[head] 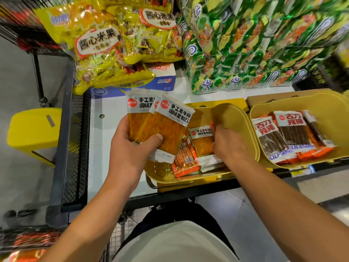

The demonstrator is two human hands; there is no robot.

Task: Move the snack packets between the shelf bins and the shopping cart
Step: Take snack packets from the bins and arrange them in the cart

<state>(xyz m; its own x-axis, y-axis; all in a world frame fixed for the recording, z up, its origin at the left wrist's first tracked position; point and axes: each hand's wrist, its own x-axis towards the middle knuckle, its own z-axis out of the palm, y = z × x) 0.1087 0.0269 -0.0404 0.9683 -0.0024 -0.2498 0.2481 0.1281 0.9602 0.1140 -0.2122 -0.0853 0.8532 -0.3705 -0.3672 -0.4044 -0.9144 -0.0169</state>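
At far left a yellow stool (pixel 34 129) stood on the grey floor, beside the black mesh end (pixel 75 148) of the white shelf (pixel 105 148). Our left hand (pixel 132 150) gripped a fan of two or three orange snack packets (pixel 160 127). Our right hand (pixel 229 142) reached into the yellow bin (pixel 188 181), fingers curled on one more packet (pixel 203 142), we think; the grip was partly hidden. Several packets remained there, so we judged the work unfinished. The neighbouring bin (pixel 302 103) held spicy stick packets (pixel 290 133).
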